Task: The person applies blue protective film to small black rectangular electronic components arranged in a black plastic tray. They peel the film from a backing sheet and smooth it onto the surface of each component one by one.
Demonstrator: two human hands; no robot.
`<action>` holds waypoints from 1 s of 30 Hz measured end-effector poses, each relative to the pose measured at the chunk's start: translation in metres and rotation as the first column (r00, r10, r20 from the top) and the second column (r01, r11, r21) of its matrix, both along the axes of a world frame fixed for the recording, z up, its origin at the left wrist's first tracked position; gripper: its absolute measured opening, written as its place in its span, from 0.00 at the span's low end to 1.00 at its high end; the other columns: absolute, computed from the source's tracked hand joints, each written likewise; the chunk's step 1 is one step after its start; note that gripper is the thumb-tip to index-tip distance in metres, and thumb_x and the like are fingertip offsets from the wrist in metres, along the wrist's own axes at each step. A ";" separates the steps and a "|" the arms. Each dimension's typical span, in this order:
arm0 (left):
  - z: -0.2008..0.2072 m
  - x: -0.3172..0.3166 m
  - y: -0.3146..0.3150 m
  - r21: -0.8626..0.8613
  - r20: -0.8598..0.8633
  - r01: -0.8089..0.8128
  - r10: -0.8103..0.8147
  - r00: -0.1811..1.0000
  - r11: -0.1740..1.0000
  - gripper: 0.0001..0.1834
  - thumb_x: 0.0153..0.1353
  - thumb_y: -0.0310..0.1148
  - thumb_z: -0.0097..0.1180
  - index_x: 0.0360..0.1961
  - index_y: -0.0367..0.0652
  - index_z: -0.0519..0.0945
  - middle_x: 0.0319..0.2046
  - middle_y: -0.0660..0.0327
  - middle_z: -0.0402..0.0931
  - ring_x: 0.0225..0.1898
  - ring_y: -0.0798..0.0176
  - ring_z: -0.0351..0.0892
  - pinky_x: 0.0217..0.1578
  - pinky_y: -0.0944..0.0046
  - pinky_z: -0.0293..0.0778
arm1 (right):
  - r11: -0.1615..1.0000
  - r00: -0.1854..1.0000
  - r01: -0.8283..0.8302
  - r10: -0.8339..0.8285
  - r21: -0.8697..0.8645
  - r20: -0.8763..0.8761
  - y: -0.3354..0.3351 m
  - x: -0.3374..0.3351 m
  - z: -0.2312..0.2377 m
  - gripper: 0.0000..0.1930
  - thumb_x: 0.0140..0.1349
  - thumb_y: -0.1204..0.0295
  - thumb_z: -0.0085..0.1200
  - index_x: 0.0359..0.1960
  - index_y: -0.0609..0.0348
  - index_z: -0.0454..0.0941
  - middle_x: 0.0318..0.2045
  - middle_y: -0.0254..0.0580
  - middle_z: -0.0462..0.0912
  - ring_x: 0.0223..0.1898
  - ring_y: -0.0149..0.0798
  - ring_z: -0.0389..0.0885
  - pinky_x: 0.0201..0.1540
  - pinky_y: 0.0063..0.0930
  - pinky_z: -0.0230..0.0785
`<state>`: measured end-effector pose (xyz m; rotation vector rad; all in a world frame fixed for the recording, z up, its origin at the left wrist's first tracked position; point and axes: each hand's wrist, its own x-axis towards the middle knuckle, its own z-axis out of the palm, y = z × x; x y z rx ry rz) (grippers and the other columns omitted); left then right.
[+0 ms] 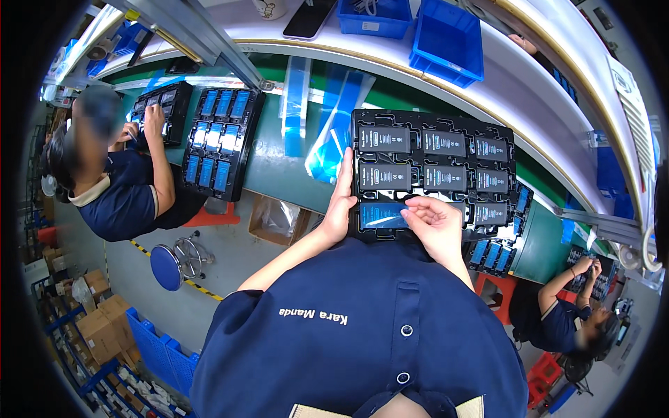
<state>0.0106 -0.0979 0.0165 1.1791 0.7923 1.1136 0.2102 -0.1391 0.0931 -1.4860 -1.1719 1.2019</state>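
Observation:
A black moulded tray (pixel 416 155) lies on the bench before me, holding rows of flat dark battery packs (pixel 444 143). Along its left edge rests my left hand (pixel 339 203), fingers stretched out against the side and thumb near the front corner. The front left battery pack carries a shiny blue film (pixel 380 216), unlike the grey-faced packs behind it. My right hand (pixel 436 221) is closed in a pinch at the right end of this film, thumb and index finger together. Its palm hides part of the neighbouring slot.
Clear and blue film strips (pixel 333 143) lie left of the tray. Another tray (pixel 221 139) of blue-covered packs stands farther left. Blue bins (pixel 446 42) and a phone (pixel 306 19) sit on the shelf above. Co-workers sit at both sides; a blue stool (pixel 167 267) stands behind left.

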 end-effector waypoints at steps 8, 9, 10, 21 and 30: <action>0.005 0.001 0.003 0.043 -0.022 -0.003 0.004 1.000 0.999 0.50 0.45 0.32 0.38 0.71 0.31 0.38 0.74 0.50 0.32 0.75 0.54 0.27 0.71 0.58 0.26 | 1.000 1.000 0.003 -0.003 0.007 0.029 0.000 -0.001 0.002 0.09 0.52 0.82 0.63 0.36 0.66 0.83 0.27 0.40 0.85 0.26 0.23 0.81 0.31 0.16 0.75; 0.005 0.001 0.003 0.055 -0.031 0.002 0.000 1.000 0.998 0.50 0.45 0.32 0.39 0.71 0.31 0.37 0.74 0.50 0.32 0.75 0.54 0.27 0.71 0.58 0.26 | 1.000 0.999 -0.005 0.004 0.014 0.046 0.000 -0.001 0.003 0.09 0.52 0.82 0.63 0.36 0.66 0.83 0.27 0.40 0.85 0.26 0.23 0.81 0.31 0.16 0.75; 0.005 0.000 0.004 0.067 -0.040 0.007 -0.004 0.999 0.998 0.50 0.44 0.33 0.39 0.71 0.31 0.37 0.74 0.50 0.32 0.75 0.54 0.27 0.71 0.58 0.26 | 1.000 0.999 -0.006 0.006 0.014 0.043 0.000 -0.001 0.003 0.09 0.52 0.82 0.63 0.36 0.66 0.83 0.27 0.41 0.85 0.26 0.23 0.81 0.31 0.16 0.75; 0.014 -0.003 0.001 0.069 -0.058 0.065 -0.061 0.996 0.995 0.56 0.40 0.27 0.46 0.72 0.33 0.33 0.74 0.48 0.31 0.75 0.55 0.28 0.70 0.59 0.30 | 0.999 0.997 -0.017 0.014 0.044 0.080 0.000 -0.002 0.007 0.09 0.52 0.82 0.62 0.36 0.67 0.83 0.27 0.41 0.85 0.27 0.23 0.82 0.30 0.16 0.74; 0.010 -0.003 0.001 0.162 -0.216 0.053 -0.017 0.976 0.985 0.58 0.38 0.24 0.45 0.72 0.35 0.30 0.74 0.49 0.33 0.74 0.57 0.35 0.70 0.63 0.34 | 0.983 0.961 -0.113 0.071 0.143 0.268 0.000 -0.007 0.009 0.14 0.51 0.83 0.60 0.41 0.65 0.80 0.28 0.40 0.81 0.24 0.27 0.80 0.27 0.19 0.73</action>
